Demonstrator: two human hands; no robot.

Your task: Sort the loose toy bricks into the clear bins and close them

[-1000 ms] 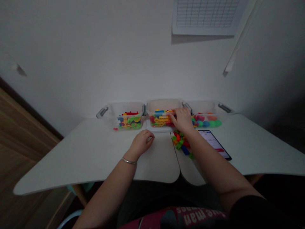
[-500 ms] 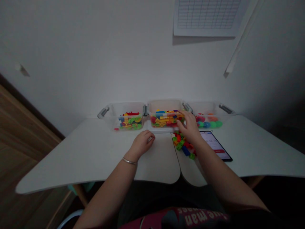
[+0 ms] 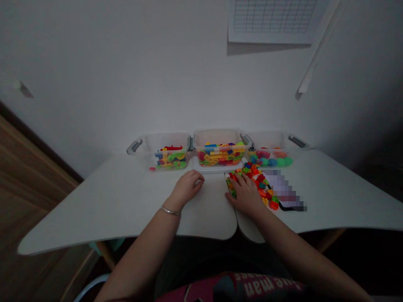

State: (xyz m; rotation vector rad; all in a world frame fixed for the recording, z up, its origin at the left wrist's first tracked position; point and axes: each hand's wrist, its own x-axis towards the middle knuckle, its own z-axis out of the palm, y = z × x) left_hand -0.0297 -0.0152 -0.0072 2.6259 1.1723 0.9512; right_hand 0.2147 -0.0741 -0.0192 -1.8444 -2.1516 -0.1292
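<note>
- The right grip (image 3: pixel 247 196) is laid palm down over loose bricks (image 3: pixel 258 180); its fingers are spread apart, and whether any brick is pinched cannot be told.
- The left grip (image 3: pixel 188 186) is rested on the worktop (image 3: pixel 135 201), loosely curled; whether thumb and fingertips meet cannot be told. A bracelet (image 3: pixel 170 211) is worn at that wrist.
- The bricks, red, orange, green and yellow among them, are heaped on the worktop in front of the middle box (image 3: pixel 217 136), partly hidden by the right grip.
- A phone (image 3: pixel 283 189), its screen blurred into blocks, is placed just right of the heap.
- The middle box is flanked by a left box (image 3: pixel 166 141) and a right box (image 3: pixel 267 141); coloured pieces are held in all three.
- A gridded sheet (image 3: pixel 273 21) is fixed to the wall (image 3: pixel 157 75).
</note>
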